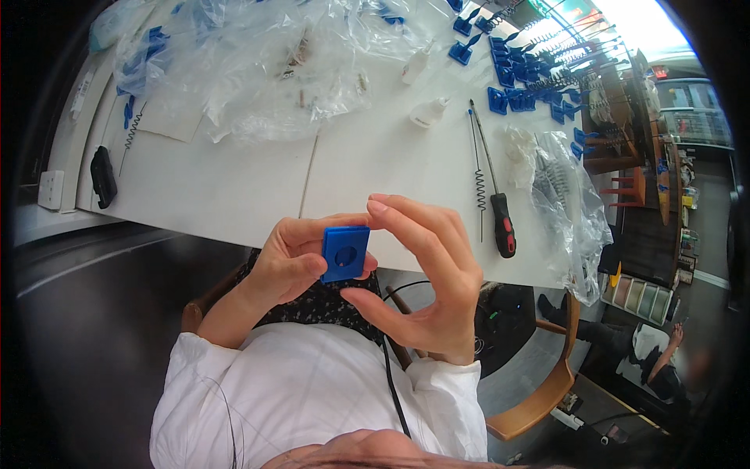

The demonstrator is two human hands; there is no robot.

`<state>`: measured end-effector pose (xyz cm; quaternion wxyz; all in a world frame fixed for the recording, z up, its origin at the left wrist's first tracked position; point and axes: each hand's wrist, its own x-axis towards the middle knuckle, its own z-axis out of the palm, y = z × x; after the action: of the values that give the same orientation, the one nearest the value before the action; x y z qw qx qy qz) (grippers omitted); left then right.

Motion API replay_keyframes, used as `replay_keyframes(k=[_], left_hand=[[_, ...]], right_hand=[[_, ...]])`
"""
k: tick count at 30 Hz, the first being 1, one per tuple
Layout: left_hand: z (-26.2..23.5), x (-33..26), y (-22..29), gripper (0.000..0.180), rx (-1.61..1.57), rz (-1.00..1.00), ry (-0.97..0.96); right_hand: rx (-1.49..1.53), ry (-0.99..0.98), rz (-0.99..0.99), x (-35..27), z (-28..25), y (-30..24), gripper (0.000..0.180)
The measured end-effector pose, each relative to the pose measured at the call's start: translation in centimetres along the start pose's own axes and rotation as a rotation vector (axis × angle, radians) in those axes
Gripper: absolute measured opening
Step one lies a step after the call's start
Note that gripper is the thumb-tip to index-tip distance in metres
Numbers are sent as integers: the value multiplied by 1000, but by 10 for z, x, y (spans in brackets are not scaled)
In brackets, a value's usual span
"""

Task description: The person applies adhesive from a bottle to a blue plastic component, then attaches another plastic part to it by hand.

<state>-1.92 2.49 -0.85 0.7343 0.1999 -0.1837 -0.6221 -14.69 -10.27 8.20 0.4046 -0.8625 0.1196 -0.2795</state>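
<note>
My left hand [287, 262] grips a small blue square plastic part [344, 237] just off the table's near edge, thumb on its left side and fingers behind it. A round recess or hole shows in the face of this part. My right hand [439, 270] is curved around the other side, with thumb and fingers spread wide apart. Its index fingertip is close to the part's upper right corner; whether it touches there, I cannot tell. Nothing is between the right thumb and fingers.
On the white table [375, 172] lie a screwdriver [504, 223], a coiled wire [480, 187], clear plastic bags [258, 86], a small white bottle [429, 113] and a black object [103, 177]. Several blue parts [508, 70] fill the far right. A seated person [652, 352] is at the right.
</note>
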Motion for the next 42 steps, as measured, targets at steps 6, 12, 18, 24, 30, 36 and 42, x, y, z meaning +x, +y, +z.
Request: replay_keyframes(k=[6, 12, 18, 24, 30, 36, 42], left_hand=[[3, 5, 1, 60, 16, -38, -74], [0, 3, 4, 59, 15, -120, -59], [4, 3, 4, 59, 19, -142, -20], [-2, 6, 3, 58, 35, -134, -100], [11, 6, 6, 64, -115, -137, 62], [16, 3, 3, 65, -86, -88, 40], [26, 3, 2, 66, -105, -49, 166]], right_hand=[[368, -198, 167, 4, 2, 15, 30], [528, -186, 312, 0, 8, 21, 19], [556, -149, 276, -2, 10, 21, 18], [667, -173, 298, -6, 15, 29, 34], [188, 30, -116, -15, 23, 31, 88], [-9, 37, -172, -16, 28, 28, 71], [-223, 122, -120, -18, 35, 9, 55]])
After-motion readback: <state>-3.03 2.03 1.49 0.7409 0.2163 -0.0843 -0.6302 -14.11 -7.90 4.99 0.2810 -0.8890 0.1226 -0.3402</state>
